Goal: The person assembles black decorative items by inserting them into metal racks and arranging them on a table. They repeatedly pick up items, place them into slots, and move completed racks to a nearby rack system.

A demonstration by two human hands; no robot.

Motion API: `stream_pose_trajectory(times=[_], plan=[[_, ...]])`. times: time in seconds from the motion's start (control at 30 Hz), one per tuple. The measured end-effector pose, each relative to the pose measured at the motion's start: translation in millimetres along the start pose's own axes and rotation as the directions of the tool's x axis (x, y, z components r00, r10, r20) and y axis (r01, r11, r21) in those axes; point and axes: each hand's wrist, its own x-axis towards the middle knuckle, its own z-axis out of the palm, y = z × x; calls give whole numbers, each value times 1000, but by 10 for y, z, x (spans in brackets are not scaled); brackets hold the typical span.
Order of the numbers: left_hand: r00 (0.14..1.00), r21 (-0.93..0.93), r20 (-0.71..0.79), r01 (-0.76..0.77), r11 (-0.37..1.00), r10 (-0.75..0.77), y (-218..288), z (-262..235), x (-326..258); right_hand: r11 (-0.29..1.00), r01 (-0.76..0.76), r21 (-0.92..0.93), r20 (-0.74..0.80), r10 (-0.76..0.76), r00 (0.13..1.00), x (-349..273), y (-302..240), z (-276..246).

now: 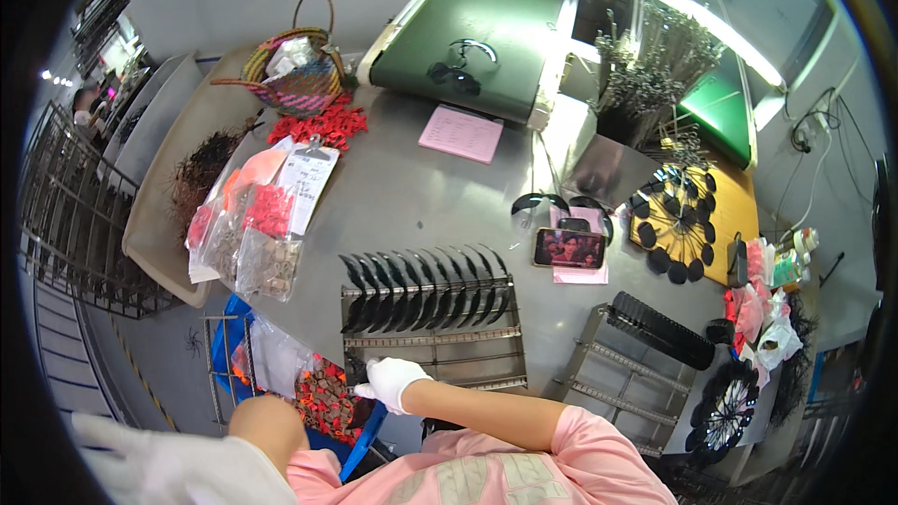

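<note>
My right hand (395,385), in a white glove, is at the lower left corner of a metal rack (449,344). Its fingers are drawn together there, and a small dark piece shows beside them; what they grip is too small to make out. Black curved pieces like sunglass lenses (426,304) stand side by side in two rows across the rack's far part. The nearer part of the rack shows bare slotted bars. Low at the left, close to the camera, my gloved left hand (173,463) is blurred, its fingers stretched out and nothing visible in them.
A second rack (617,383) holds tightly stacked black pieces (659,329). Beyond lie a lit phone (569,249), dark lenses on wires (675,224) and a green conveyor belt (468,28). Bagged parts (267,257), a woven basket (295,75) and a blue bin (369,444) are leftward.
</note>
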Motion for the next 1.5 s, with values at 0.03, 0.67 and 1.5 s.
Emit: stream_pose_trajectory(times=[0.03,0.67,1.5], plan=[[996,228,78,-68,971,52,-60,62,-68,1000,3,-24,-7,-3,1000,-4,12,-33],[399,-218,916,577,787,-39,-709,189,-1390,690,-721,-62,-998,-48,40,-2786,2123,-3295],[568,-764,621,591,257,540,1966,1997,-1598,705,-709,18,-950,234,208,-2392,2789,-4412]])
